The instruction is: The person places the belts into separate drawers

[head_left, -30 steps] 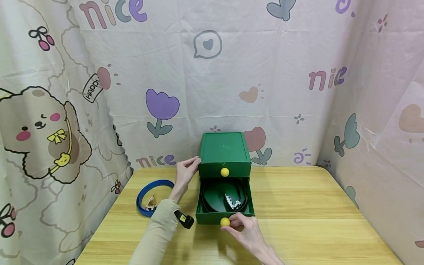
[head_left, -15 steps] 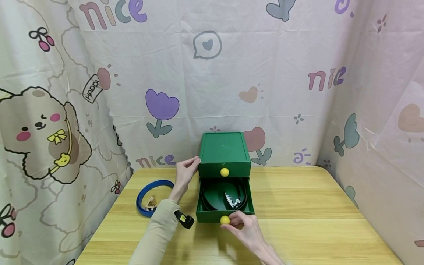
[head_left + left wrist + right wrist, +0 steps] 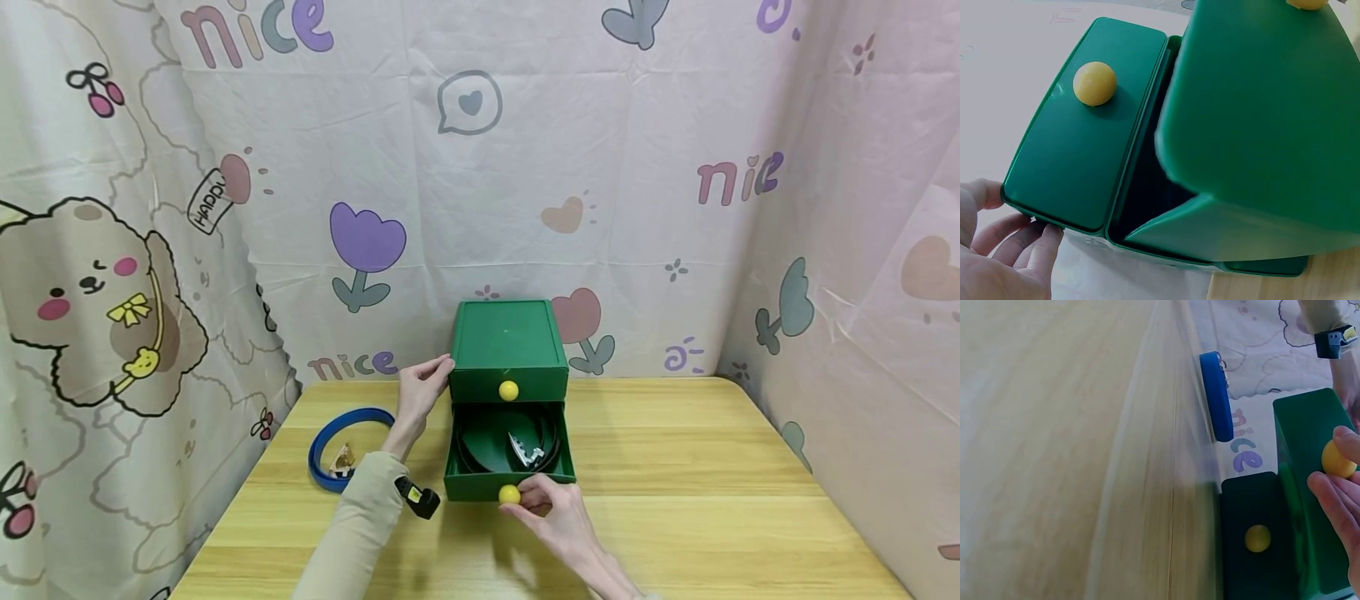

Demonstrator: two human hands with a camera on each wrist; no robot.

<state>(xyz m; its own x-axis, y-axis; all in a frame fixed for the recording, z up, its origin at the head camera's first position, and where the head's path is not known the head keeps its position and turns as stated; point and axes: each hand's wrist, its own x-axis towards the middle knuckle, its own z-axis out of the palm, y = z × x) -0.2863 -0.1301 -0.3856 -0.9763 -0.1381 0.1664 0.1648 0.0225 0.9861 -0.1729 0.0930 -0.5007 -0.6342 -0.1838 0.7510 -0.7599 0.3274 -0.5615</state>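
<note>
A green drawer cabinet (image 3: 508, 335) stands on the table, its middle drawer (image 3: 474, 487) pulled out. Inside that drawer lies a coiled black belt (image 3: 467, 454) with a silver buckle (image 3: 527, 452). My right hand (image 3: 558, 518) pinches the drawer's yellow knob (image 3: 509, 495) between thumb and fingers, closely seen in the right wrist view. At the cabinet's upper left corner my left hand (image 3: 420, 396) holds on, thumb at the top edge and fingers against the side in the left wrist view. The top drawer (image 3: 1079, 144) and the bottom drawer (image 3: 1254, 506) are closed.
Left of the cabinet, a coiled blue belt (image 3: 321, 446) with a gold buckle (image 3: 342, 460) lies on the wooden table (image 3: 675, 500), partly behind the left forearm. A printed curtain (image 3: 480, 208) hangs close behind the table and along both sides.
The middle drawer has slid slightly inward, toward the cabinet, with my right hand moving along on its knob. My left hand stays in place at the corner.
</note>
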